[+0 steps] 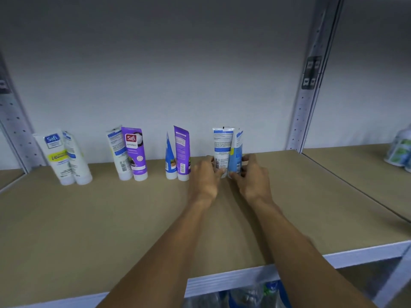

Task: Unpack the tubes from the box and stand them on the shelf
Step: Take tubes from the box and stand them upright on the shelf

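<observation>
Far back on the shelf [133, 218], right of centre, the left hand [205, 174] curls around the white tube [221, 147]. The right hand [251, 176] pinches the blue tube [236, 150] touching it. Both tubes are upright, apparently cap-down, though fingers hide the caps. To the left stand three other tube pairs [127, 152].

Caps of two tubes [222, 147] behind left hand [205, 177] and right hand [252, 177]; blurred packs [400, 150] at right edge.
</observation>
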